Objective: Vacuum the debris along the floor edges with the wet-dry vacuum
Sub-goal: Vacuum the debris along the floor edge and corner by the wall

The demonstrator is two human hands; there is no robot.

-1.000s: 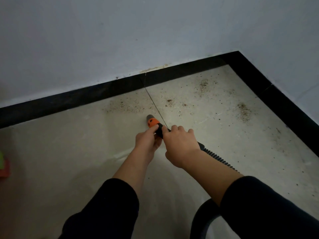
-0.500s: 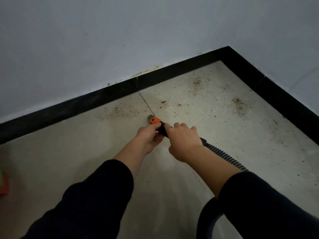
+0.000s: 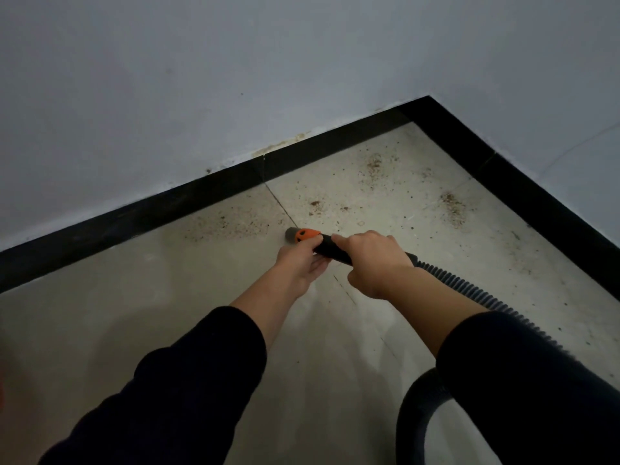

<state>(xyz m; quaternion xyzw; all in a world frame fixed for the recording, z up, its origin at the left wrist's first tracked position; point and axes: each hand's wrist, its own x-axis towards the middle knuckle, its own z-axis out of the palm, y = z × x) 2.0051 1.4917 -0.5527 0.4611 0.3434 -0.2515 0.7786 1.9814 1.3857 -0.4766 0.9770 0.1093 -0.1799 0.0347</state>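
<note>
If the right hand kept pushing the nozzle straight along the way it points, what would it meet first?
Probably the brown debris patch just ahead of the nozzle tip, then the black baseboard. The right hand aims the hose up-left; depth is unclear, so the tip's height above the floor can't be judged.

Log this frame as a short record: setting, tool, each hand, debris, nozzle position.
setting: floor corner with black baseboard under pale walls
tool: vacuum nozzle, orange collar, ribbed hose trailing to the right
left hand: grip under the nozzle near the collar
right hand: grip over the black handle, behind the left
debris: brown specks near the baseboard; more patches toward the corner
nozzle position: tip low at the near edge of the specks; contact unclear
</note>
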